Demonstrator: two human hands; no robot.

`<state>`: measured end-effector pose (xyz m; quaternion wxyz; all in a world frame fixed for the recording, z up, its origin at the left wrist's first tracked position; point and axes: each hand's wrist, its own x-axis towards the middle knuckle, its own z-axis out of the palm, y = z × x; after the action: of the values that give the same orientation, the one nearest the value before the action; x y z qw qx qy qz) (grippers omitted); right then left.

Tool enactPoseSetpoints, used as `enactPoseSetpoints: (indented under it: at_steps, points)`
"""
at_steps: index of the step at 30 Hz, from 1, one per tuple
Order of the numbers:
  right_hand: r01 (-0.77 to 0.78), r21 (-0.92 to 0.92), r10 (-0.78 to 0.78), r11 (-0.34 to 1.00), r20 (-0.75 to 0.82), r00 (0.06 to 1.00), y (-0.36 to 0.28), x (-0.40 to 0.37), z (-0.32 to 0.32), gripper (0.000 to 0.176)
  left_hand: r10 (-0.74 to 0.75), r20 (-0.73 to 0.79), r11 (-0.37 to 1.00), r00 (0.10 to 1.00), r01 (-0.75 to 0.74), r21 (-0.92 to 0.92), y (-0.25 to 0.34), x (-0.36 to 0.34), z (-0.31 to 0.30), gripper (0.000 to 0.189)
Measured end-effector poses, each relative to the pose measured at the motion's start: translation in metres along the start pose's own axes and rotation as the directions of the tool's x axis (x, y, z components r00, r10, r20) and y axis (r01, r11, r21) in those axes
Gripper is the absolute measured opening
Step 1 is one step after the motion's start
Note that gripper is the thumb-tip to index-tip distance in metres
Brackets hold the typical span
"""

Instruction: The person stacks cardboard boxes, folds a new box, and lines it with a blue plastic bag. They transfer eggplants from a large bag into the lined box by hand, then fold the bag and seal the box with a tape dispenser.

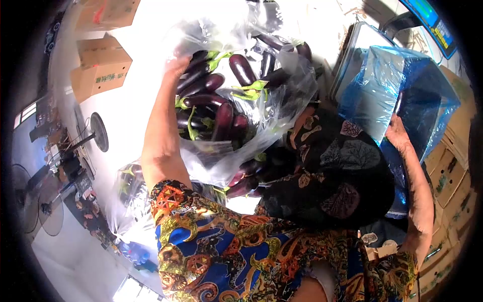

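The left hand [178, 64], its grip lost in glare, is at the edge of the open clear bag [204, 166] of eggplants [241, 69] on the counter [121, 118], while the right hand [396, 131] has its fingers curled round a dark eggplant [399, 103] at the blue bag [427, 83].

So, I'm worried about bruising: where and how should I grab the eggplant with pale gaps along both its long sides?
I'd grip the eggplant around mid-body from above, fingers along its long sides. Its body looks uncovered and the gaps should admit fingers; the green cap is a narrower hold.
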<state>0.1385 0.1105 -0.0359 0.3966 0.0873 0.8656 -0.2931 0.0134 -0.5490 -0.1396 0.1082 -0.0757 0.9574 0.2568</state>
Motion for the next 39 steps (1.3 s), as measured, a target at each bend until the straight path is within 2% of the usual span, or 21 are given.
enactPoseSetpoints:
  at_steps: [3,4,7,8,11,13,15,16,19,21,23,24,25,26,27,29,30,33,35,36,39]
  points:
    - [0.154,0.026,-0.152,0.988,-0.082,0.985,0.018,0.003,0.006,0.046,0.176,0.007,0.887,0.984,-0.161,0.433,-0.037,0.034,0.038,0.051]
    - [0.185,0.058,-0.174,0.981,-0.155,0.973,0.008,-0.002,0.009,0.038,0.302,-0.038,0.842,0.953,-0.248,0.48,-0.051,0.036,0.055,0.047]
    - [0.091,0.161,-0.075,0.983,-0.104,0.992,0.012,0.0,0.007,0.035,0.151,0.216,0.788,0.964,-0.25,0.562,0.048,0.002,0.044,0.045]
    - [0.068,0.171,-0.056,0.983,-0.072,0.996,0.014,0.001,0.006,0.033,0.092,0.199,0.781,0.976,-0.195,0.593,0.039,0.012,0.064,0.049]
    - [0.171,0.081,-0.164,0.982,-0.086,0.983,0.022,0.003,0.008,0.034,0.043,-0.006,0.804,0.999,-0.031,0.594,0.007,0.038,0.109,0.051]
    - [0.157,0.064,-0.152,0.985,-0.088,0.984,0.029,0.005,0.009,0.038,0.133,-0.205,0.956,0.97,-0.071,0.283,-0.004,0.041,0.126,0.04]
    - [0.146,0.097,-0.139,0.984,-0.074,0.987,0.044,0.01,0.011,0.04,0.079,-0.332,0.995,0.94,-0.051,0.091,0.025,0.034,0.123,0.036]
    - [0.175,0.023,-0.173,0.984,-0.076,0.982,0.043,0.011,0.009,0.041,0.196,-0.247,0.952,0.949,-0.124,0.279,0.029,0.043,0.122,0.033]
    - [0.196,-0.118,-0.205,0.973,-0.067,0.977,0.038,0.007,0.006,0.042,0.213,-0.019,0.847,0.977,-0.175,0.501,0.03,0.05,0.133,0.038]
    - [0.137,-0.096,-0.143,0.986,-0.069,0.987,0.029,0.004,0.006,0.041,0.177,-0.108,0.958,0.978,-0.145,0.249,0.011,0.053,0.151,0.04]
    - [0.131,-0.066,-0.135,0.989,-0.054,0.989,0.029,0.006,0.007,0.042,0.309,0.021,0.878,0.951,-0.294,0.378,0.018,0.035,0.132,0.041]
    - [0.148,-0.06,-0.151,0.987,-0.052,0.987,0.024,0.007,0.007,0.043,0.341,0.091,0.862,0.936,-0.35,0.365,0.052,0.016,0.1,0.041]
    - [0.164,-0.053,-0.167,0.985,-0.047,0.985,0.02,0.007,0.007,0.043,0.256,0.183,0.944,0.949,-0.286,0.164,0.067,0.009,0.077,0.043]
    - [0.116,0.025,-0.114,0.993,-0.041,0.993,0.017,0.008,0.005,0.044,0.411,0.126,0.882,0.903,-0.429,0.196,0.078,-0.008,0.054,0.039]
    - [0.19,0.003,-0.19,0.982,-0.058,0.98,0.02,0.01,0.007,0.043,0.555,0.073,0.798,0.829,-0.555,0.235,0.088,-0.028,0.033,0.036]
    - [0.103,0.035,-0.103,0.994,-0.02,0.995,0.0,0.008,0.003,0.043,0.55,0.029,0.833,0.834,-0.551,0.049,0.113,-0.061,0.004,0.03]
    - [0.116,-0.068,-0.118,0.991,-0.026,0.993,0.001,0.011,0.003,0.044,0.545,0.004,0.837,0.838,-0.545,-0.046,0.128,-0.077,-0.007,0.028]
    - [0.101,-0.179,-0.116,0.979,-0.073,0.991,0.008,0.013,0.004,0.051,0.365,-0.082,0.811,0.927,-0.36,-0.46,0.17,-0.11,-0.033,0.019]
    - [0.065,-0.207,-0.069,0.976,-0.012,0.998,0.026,0.024,0.006,0.064,0.129,-0.191,0.587,0.973,-0.23,-0.776,0.186,-0.115,-0.051,0.016]
    - [0.068,-0.285,-0.084,0.956,-0.046,0.995,0.029,0.025,0.008,0.063,0.068,-0.209,0.326,0.975,-0.22,-0.92,0.187,-0.112,-0.056,0.021]
    - [0.109,-0.476,-0.175,0.873,-0.095,0.98,-0.002,0.003,0.002,0.051,0.02,-0.155,0.022,0.988,-0.156,-0.988,0.192,-0.108,-0.078,0.027]
